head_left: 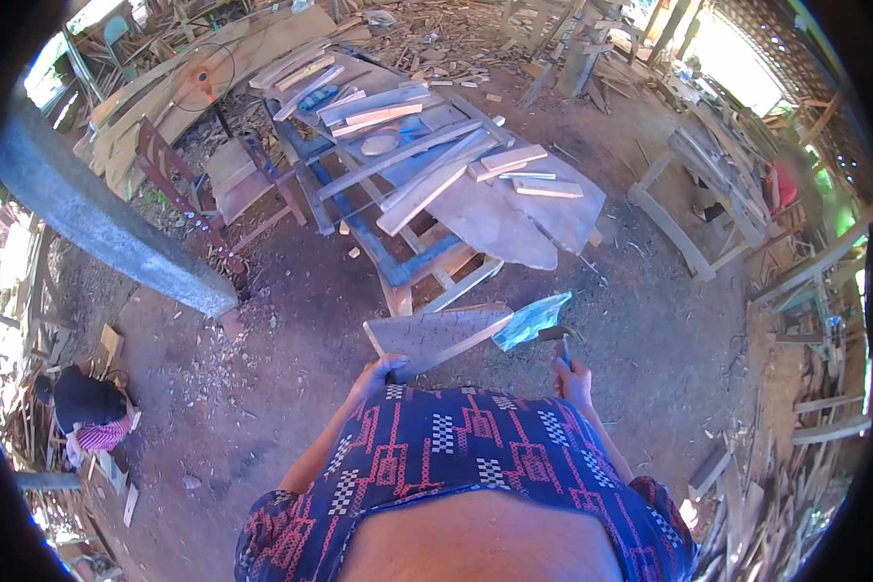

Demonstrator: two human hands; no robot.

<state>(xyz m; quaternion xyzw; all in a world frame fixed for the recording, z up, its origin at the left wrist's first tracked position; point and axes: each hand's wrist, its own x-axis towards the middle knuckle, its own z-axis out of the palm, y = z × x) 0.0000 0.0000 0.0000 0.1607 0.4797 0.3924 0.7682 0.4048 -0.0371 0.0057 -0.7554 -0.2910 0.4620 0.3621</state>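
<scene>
My left hand [382, 374] is closed on the near left edge of a wooden board [436, 336], which is held out in front of my body. My right hand [574, 382] grips the handle of a claw hammer [559, 336], its dark head raised at the top. Between board and hammer lies a crumpled, light-blue translucent plastic sheet [533, 320], close against the board's right end; whether the two are joined, I cannot tell. My patterned shirt hides parts of both forearms.
Ahead, a blue-framed workbench [383, 264] bears planks and a large thin panel [514, 221]. A wooden chair [235, 184] and a fan [204, 78] stand left, near a thick post [116, 213]. One person [89, 403] crouches at left; another [784, 184] is far right. Wood scraps litter the ground.
</scene>
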